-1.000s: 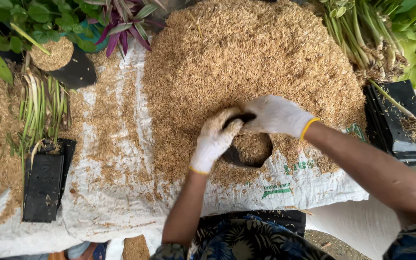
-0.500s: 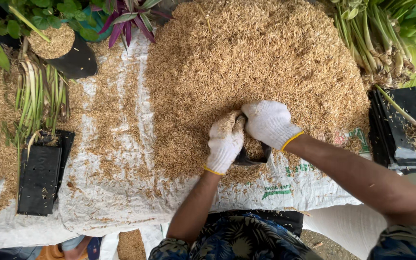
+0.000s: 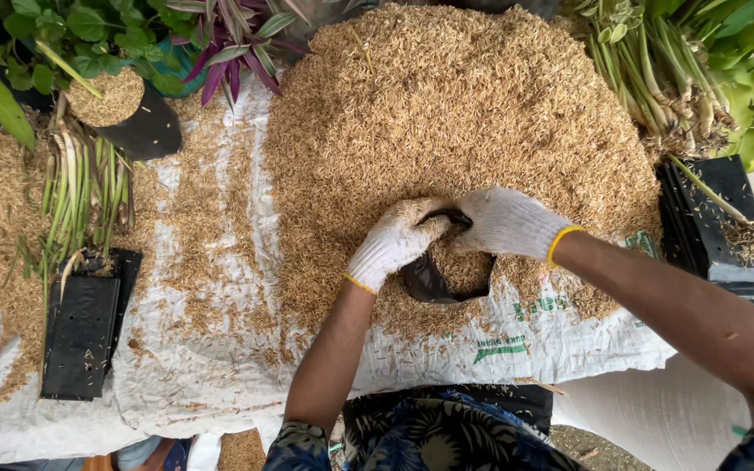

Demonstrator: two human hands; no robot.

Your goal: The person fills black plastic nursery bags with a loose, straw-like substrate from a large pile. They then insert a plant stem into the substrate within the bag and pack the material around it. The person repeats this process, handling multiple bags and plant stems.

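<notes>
A big heap of tan rice husk (image 3: 447, 113) lies on a white woven sack sheet (image 3: 220, 366). At its near edge sits a black plastic nursery bag (image 3: 434, 279), open and partly filled with husk. My left hand (image 3: 394, 242), in a white glove with a yellow cuff, grips the bag's left rim and has husk on its fingers. My right hand (image 3: 510, 222), gloved the same, holds the bag's far rim against the heap. The fingertips of both hands meet over the bag's mouth.
A husk-filled black bag (image 3: 124, 113) stands at the upper left beside green and purple plants (image 3: 229, 35). Cut green stalks (image 3: 80, 192) and flat black bags (image 3: 80, 327) lie at the left. More stalks (image 3: 665, 78) and stacked black bags (image 3: 717, 227) are at the right.
The hands drew together over the bag, hiding its mouth, then spread apart again. Now the bag's opening shows, with husk inside it.
</notes>
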